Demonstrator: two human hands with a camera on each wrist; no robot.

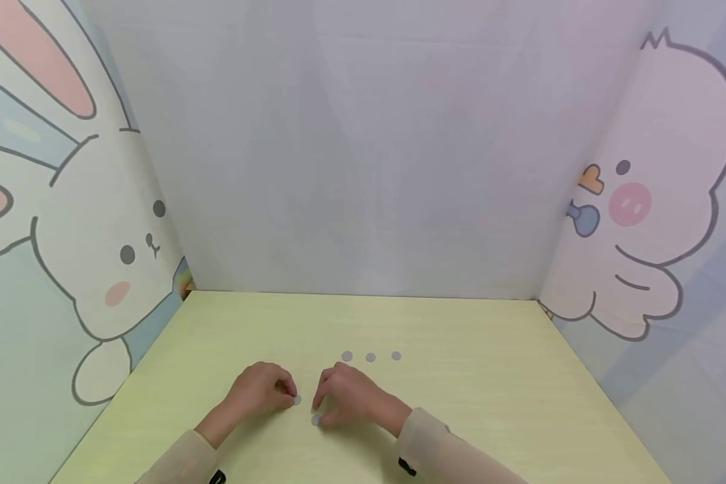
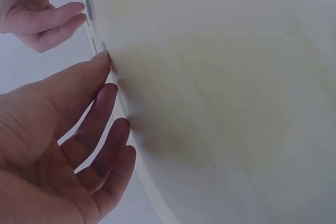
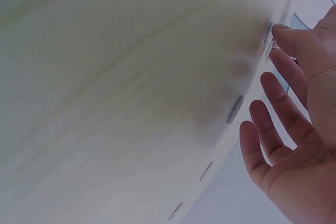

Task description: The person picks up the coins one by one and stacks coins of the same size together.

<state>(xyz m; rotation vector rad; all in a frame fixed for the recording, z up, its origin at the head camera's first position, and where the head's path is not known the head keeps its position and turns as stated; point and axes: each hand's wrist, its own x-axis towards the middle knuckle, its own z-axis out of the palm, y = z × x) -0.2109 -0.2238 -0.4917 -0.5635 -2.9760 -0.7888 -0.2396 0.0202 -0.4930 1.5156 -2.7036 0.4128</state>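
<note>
So the left hand [image 1: 260, 388] pinches one grey disc [image 1: 298, 399], right thumb touches another disc [image 1: 316, 420], right hand [image 1: 349, 395] fingers loosely apart, all around head-view 7 o'clock. Three discs [image 1: 371, 357] sit at 6 on the counter [image 1: 490, 376].

Booth-like workspace: pale plain backdrop [image 1: 363, 148], cartoon rabbit panel [image 1: 91, 228], cartoon chick panel [image 1: 665, 134], yellow tabletop [image 1: 472, 383].

Five small grey discs [image 1: 347, 356], spaced apart

Grey discs [image 1: 371, 357]; pale yellow tabletop [image 1: 490, 376]; beige sleeves [image 1: 444, 447]; white, pink-eared rabbit print [image 1: 93, 235].
</note>
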